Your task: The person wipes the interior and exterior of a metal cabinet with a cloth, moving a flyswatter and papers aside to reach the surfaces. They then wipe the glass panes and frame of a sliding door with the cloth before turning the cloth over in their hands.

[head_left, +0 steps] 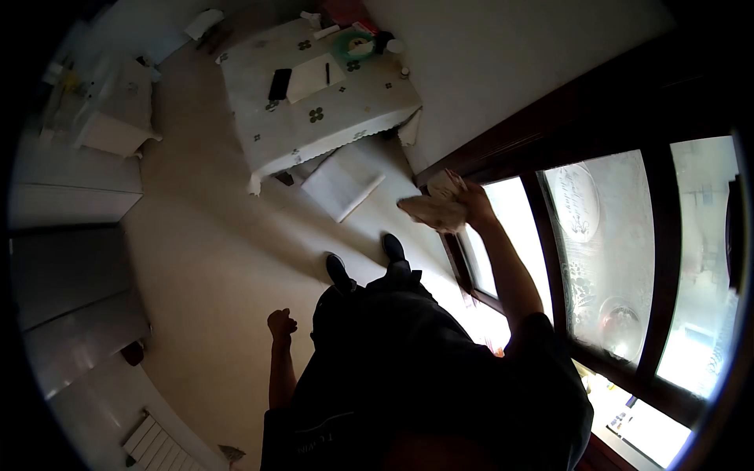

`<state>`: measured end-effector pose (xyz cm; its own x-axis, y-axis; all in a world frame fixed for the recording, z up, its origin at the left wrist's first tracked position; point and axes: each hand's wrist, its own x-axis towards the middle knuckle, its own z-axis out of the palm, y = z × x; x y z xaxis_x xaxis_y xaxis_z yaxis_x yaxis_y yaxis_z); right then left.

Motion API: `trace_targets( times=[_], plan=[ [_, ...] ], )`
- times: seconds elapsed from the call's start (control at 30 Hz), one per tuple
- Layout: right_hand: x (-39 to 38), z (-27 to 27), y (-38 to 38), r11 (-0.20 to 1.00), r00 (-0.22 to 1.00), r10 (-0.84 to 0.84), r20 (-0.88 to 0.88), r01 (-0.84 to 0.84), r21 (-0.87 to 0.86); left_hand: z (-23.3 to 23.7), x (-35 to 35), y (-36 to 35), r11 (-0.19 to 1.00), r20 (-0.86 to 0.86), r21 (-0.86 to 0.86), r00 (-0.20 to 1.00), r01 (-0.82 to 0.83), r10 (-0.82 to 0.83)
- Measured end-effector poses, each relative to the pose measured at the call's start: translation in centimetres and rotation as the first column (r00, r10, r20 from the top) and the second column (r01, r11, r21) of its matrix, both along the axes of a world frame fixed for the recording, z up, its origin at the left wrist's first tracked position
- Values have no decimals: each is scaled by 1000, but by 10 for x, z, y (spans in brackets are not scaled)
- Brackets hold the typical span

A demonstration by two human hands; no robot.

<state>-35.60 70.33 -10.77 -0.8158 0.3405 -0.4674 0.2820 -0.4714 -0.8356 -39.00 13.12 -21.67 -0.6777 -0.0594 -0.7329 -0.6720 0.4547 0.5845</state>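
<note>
A crumpled beige cloth [433, 210] hangs from my right hand [476, 206], whose fingers are closed round it. This hand is raised out to the right, beside the dark frame of the glass-paned door [605, 251]. The cloth overlaps the door's edge in this view. My left hand [281, 323] is low at my left side over the floor, its fingers curled into a loose fist with nothing showing in them.
Ahead stands a table with a patterned tablecloth [271, 149], bearing a phone [280, 84], paper [303, 82], a pen [327, 74] and a green round item [355, 47]. A white flat-topped object [339, 184] is partly under it. Grey cabinets [75, 286] line the left.
</note>
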Motion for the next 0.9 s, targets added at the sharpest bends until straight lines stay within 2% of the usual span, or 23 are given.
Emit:
trace_targets(
  times=[0.07,0.1,0.13,0.17,0.23,0.3,0.37,0.4,0.43,0.47,0.5,0.53,0.57,0.6,0.63,0.67,0.7,0.73,0.77,0.8,0.83,0.87,0.9],
  plan=[
    [-38,57,-55,974,982,-93,-164,56,-219,10,-4,-13,1000,5,19,1000,-15,14],
    [-57,49,-64,970,963,-44,-265,-22,-241,17,-6,-19,988,49,37,988,-148,146],
    [-64,47,-73,946,944,-94,-317,-15,-324,22,-8,-26,958,94,48,956,-282,276],
    [-79,73,-96,913,920,-149,-362,-13,-408,25,-7,-38,956,92,51,955,-288,283],
    [-98,117,-131,927,886,-167,-433,-9,-376,28,-5,-64,870,167,163,883,-464,440],
    [-105,148,-149,940,848,-177,-499,-5,-342,39,-8,-76,856,174,109,858,-505,484],
    [-107,173,-154,894,678,-189,-711,-181,-411,37,-9,-81,838,182,59,831,-543,525],
    [-115,192,-172,852,614,-287,-735,-187,-489,33,-6,-85,826,157,114,831,-552,533],
    [-121,182,-178,853,614,-291,-734,-181,-490,31,-4,-90,818,134,163,833,-552,536],
    [-130,164,-179,778,649,-384,-657,-155,-609,35,-9,-86,820,133,167,836,-548,532],
    [-143,161,-187,689,681,-459,-571,-133,-712,40,-19,-73,853,133,183,872,-489,472],
    [-149,160,-200,833,733,-425,-531,88,-545,45,-27,-62,880,133,193,900,-435,416],
    [-153,153,-199,698,771,-270,-577,-256,-669,48,-34,-53,901,74,218,927,-375,368],
    [-159,158,-210,641,783,-281,-555,-277,-716,63,-45,-34,930,15,180,946,-320,323],
    [-166,165,-224,579,796,-290,-531,-296,-759,85,-56,-16,930,-45,204,946,-307,322],
    [-174,165,-232,568,801,-283,-528,-304,-765,86,-70,-10,933,-43,264,963,-245,266],
    [-183,164,-237,518,837,-277,-472,-284,-807,110,-79,10,949,-149,234,956,-214,252],
    [-191,165,-242,467,869,-266,-416,-262,-845,141,-93,31,976,-214,172,963,-130,166],
    [-201,169,-246,455,872,-257,-417,-271,-848,161,-103,43,988,-338,151,941,34,19],
    [-209,174,-249,483,885,-217,-412,-270,-833,161,-114,51,972,-542,23,820,235,-185],
    [-218,178,-251,511,895,-179,-409,-271,-816,200,-125,75,935,-572,-212,739,285,-355],
    [-227,179,-252,506,869,-175,-462,-323,-800,217,-133,92,902,-598,-294,675,316,-431],
    [-235,178,-252,495,867,-173,-467,-333,-802,252,-143,112,875,-592,-300,644,381,-484]
  ],
)
